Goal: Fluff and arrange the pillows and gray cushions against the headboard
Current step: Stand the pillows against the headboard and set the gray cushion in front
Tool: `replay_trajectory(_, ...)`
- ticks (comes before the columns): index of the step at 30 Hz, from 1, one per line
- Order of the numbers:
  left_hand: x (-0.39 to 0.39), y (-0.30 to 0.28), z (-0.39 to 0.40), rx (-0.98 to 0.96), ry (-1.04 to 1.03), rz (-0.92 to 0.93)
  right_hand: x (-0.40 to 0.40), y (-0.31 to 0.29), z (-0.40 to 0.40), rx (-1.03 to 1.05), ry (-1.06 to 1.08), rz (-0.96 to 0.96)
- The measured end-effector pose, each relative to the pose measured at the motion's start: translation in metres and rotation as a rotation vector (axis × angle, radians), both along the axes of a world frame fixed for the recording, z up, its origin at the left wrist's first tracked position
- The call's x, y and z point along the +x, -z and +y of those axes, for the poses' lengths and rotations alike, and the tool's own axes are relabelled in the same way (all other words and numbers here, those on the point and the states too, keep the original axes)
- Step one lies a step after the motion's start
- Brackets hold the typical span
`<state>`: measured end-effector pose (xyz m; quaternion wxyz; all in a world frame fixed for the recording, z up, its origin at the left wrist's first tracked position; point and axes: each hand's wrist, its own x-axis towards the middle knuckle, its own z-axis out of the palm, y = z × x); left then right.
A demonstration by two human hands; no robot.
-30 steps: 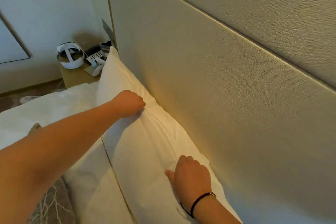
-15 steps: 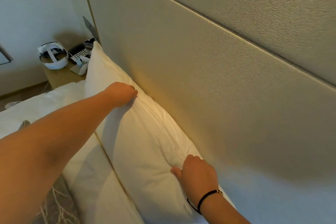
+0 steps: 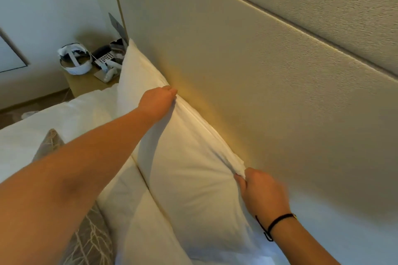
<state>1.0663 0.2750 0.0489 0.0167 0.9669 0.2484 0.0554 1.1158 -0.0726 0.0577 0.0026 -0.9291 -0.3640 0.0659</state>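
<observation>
Gray cushion [image 3: 90,241] with a pale branch pattern is seen left of the white pillow [image 3: 189,183], partly hidden under the forearm. Second white pillow [image 3: 127,206] lies flat just left of it. White pillow is stood on edge, leaned against the headboard [image 3: 247,84] — its top seam is gripped by the left hand [image 3: 158,101], fingers curled over the edge. Nearer along the seam, fabric is pinched by the right hand [image 3: 260,189] — black wristband [image 3: 277,220] worn.

Two white pillows [image 3: 185,170] [image 3: 137,217], one gray cushion [image 3: 90,241], two hands [image 3: 158,101] [image 3: 263,193], one headboard [image 3: 258,84], one nightstand [image 3: 86,85] are visible.
</observation>
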Motion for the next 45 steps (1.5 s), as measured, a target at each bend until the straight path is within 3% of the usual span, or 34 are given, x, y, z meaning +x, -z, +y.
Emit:
replay_trajectory(3, -0.036, 0.013, 0.004, 0.026, -0.074, -0.113, -0.011, -0.004, 0.007, 0.195, -0.076, -0.109)
replay_trajectory(6, -0.096, 0.040, 0.009, 0.177, -0.023, 0.178, -0.055, 0.002, 0.018, 0.470, -0.289, -0.098)
replay_trajectory(8, -0.137, 0.058, 0.011, 0.092, 0.081, 0.445, -0.098, 0.020, 0.030, 0.322, -0.383, 0.083)
replay_trajectory(10, -0.168, 0.072, 0.005, 0.003, 0.183, 0.656, -0.134, 0.053, 0.040, -0.004, -0.338, 0.350)
replay_trajectory(13, -0.183, 0.091, -0.006, 0.109, 0.280, 0.896, -0.163, 0.097, 0.048, -0.324, -0.271, 0.589)
replay_trajectory(20, -0.178, 0.084, -0.012, 0.240, 0.201, 0.912, -0.187, 0.126, 0.067, -0.240, -0.268, 0.601)
replay_trajectory(29, -0.201, 0.001, 0.042, 0.291, 0.192, 0.911, -0.207, 0.091, 0.079, 0.207, -0.328, 0.418)
replay_trajectory(32, -0.192, -0.005, 0.045, 0.331, 0.133, 0.820, -0.200, 0.085, 0.091, 0.176, -0.335, 0.397)
replay_trajectory(36, -0.183, 0.018, 0.012, 0.336, 0.137, 0.824, -0.190, 0.091, 0.090, 0.060, -0.204, 0.573)
replay_trajectory(40, -0.191, 0.038, -0.005, 0.104, 0.229, 0.819, -0.182, 0.097, 0.064, 0.062, -0.109, 0.874)
replay_trajectory(45, -0.185, 0.048, -0.018, -0.320, 0.122, 0.841, -0.169, 0.085, 0.023, 0.177, 0.055, 1.128)
